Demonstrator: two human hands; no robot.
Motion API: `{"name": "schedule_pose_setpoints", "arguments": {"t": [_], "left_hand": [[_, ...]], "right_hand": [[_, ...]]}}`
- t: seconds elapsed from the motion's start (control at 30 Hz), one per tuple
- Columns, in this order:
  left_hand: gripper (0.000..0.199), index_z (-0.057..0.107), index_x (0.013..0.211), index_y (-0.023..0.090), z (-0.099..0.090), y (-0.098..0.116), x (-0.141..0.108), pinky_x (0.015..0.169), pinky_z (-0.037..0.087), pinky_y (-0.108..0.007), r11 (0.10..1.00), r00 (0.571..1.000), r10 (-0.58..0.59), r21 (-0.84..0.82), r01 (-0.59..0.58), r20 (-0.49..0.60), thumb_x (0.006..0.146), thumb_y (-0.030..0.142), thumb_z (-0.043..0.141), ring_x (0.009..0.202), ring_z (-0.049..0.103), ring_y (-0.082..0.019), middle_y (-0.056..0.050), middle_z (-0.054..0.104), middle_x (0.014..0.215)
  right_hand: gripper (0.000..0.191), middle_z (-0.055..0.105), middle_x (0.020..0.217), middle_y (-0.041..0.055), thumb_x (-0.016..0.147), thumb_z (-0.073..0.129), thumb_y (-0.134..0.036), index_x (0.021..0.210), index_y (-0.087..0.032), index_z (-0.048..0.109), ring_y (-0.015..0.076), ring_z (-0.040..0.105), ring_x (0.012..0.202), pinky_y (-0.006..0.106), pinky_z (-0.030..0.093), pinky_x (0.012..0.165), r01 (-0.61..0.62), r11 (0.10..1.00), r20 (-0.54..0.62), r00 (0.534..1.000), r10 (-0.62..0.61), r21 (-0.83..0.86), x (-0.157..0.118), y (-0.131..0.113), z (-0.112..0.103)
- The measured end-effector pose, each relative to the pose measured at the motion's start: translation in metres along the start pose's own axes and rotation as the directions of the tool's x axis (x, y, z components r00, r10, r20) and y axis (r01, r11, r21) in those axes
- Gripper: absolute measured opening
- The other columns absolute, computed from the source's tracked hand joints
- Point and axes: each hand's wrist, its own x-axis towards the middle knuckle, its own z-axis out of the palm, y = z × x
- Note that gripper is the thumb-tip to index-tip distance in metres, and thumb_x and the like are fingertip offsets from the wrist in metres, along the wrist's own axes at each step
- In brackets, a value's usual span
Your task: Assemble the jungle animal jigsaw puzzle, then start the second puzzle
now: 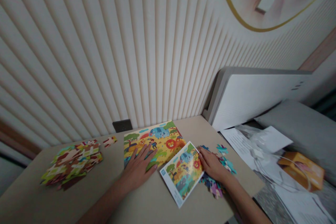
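My left hand lies with its fingers spread over the lower part of a colorful animal jigsaw puzzle, which rests flat near the wall. A white-bordered picture card with the same animal scene is tilted in front of the puzzle. My right hand grips this card by its upper right edge, thumb and fingers closed on it. Under and beside the right hand are loose blue and purple puzzle pieces, partly hidden by the hand and card.
A heap of loose puzzle pieces lies at the left of the beige table, with a single piece beside it. A ribbed wall stands behind. To the right, a bed holds papers, a cable and an orange box.
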Motion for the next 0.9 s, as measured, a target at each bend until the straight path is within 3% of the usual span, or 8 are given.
{"name": "schedule_pose_setpoints", "arguments": {"t": [0.9], "left_hand": [[0.063, 0.034, 0.161, 0.040, 0.001, -0.021, 0.020, 0.127, 0.014, -0.056, 0.994, 0.994, 0.109, 0.012, -0.109, 0.010, 0.103, 0.065, 0.039, 0.158, 0.024, -0.030, -0.004, 0.023, 0.172]], "right_hand": [[0.035, 0.067, 0.109, 0.0110, 0.110, 0.028, -0.042, 0.112, -0.024, 0.059, 0.0263, 0.063, 0.103, 0.044, 0.048, 0.099, 0.014, 1.000, -0.029, 0.999, -0.015, -0.009, -0.012, -0.008, -0.001]]}}
